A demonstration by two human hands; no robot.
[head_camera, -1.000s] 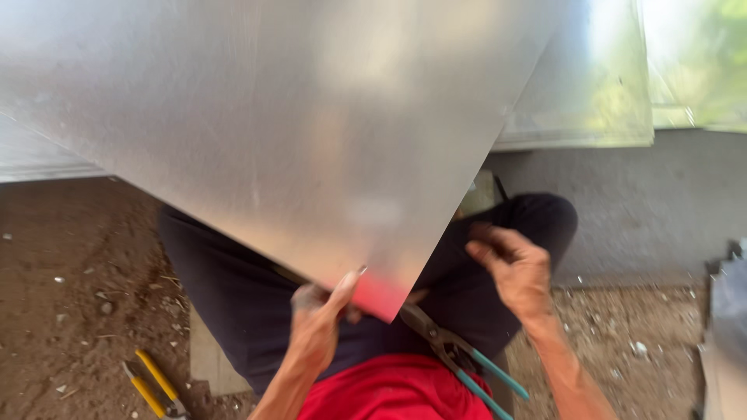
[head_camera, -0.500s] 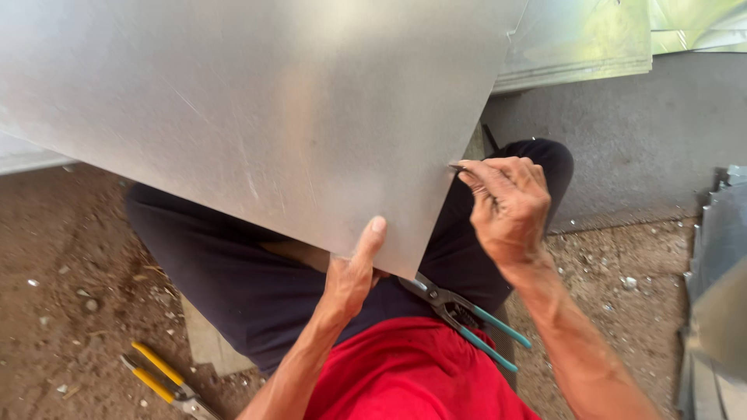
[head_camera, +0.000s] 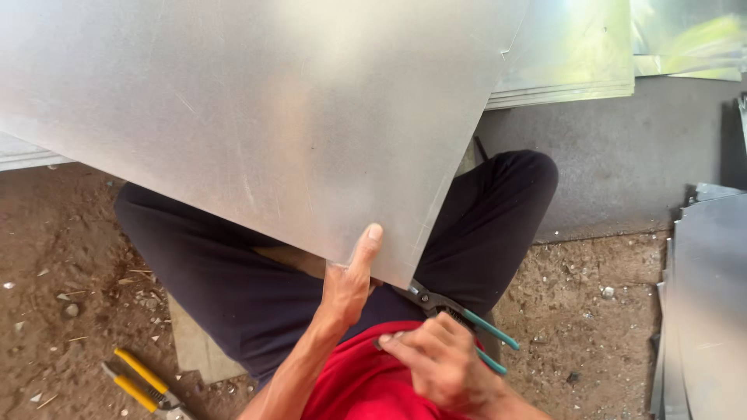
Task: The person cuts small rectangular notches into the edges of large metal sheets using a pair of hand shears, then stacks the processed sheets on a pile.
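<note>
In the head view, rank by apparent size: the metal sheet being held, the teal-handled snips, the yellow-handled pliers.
1. Metal sheet, by far the largest.
2. Teal-handled snips and yellow-handled pliers look alike; both are partly hidden or cropped, so unranked.

I work in an outdoor sheet-metal workshop: stacked metal sheets [head_camera: 568,54], snips [head_camera: 459,319], pliers [head_camera: 140,381], dirt floor [head_camera: 54,257].

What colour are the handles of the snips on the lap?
Teal-green, on the snips beside the right hand; head view.
</note>
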